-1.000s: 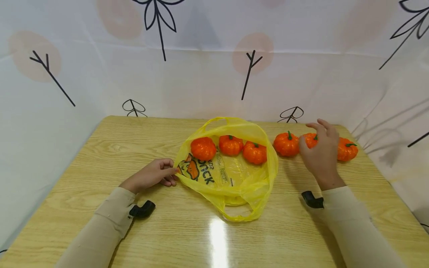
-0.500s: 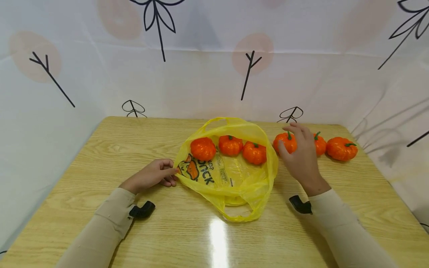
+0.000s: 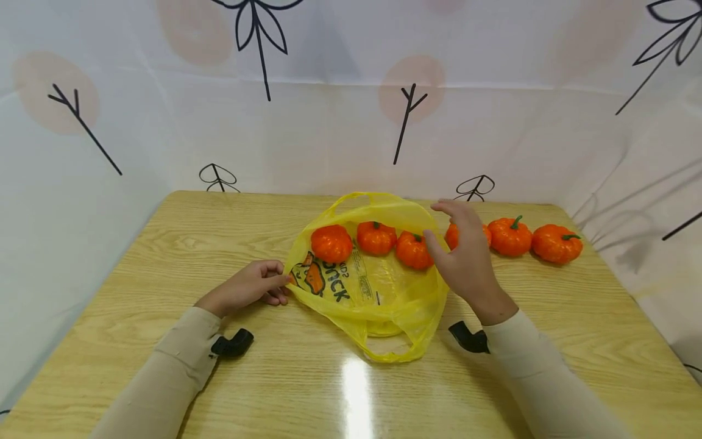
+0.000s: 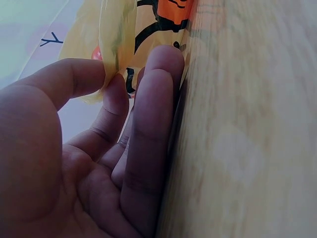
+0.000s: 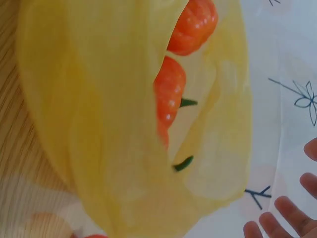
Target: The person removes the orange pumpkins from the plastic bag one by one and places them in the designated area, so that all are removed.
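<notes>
A yellow plastic bag (image 3: 403, 314) lies on the table with its mouth spread toward me. Inside it are three orange toy pumpkins (image 3: 331, 244), two with green stems showing. My left hand (image 3: 245, 288) pinches the bag's left rim between thumb and a finger; the left wrist view shows the yellow film (image 4: 116, 44) caught at the fingertips. Over the bag's right rim is my right hand (image 3: 466, 259), fingers spread and holding nothing. In the right wrist view its fingers (image 5: 291, 214) stand apart beside the bag. Behind the right hand, one pumpkin (image 3: 452, 236) is partly hidden.
To the right of that pumpkin, two more toy pumpkins (image 3: 510, 237) sit in a row along the back right of the wooden table (image 3: 274, 378). A white printed cloth (image 3: 329, 134) hangs behind the table. Black wrist mounts (image 3: 233, 343) stick out by both sleeves.
My right hand has moved left, from over the pumpkin row to the bag's right rim, with nothing in it. My left hand keeps its pinch on the bag.
</notes>
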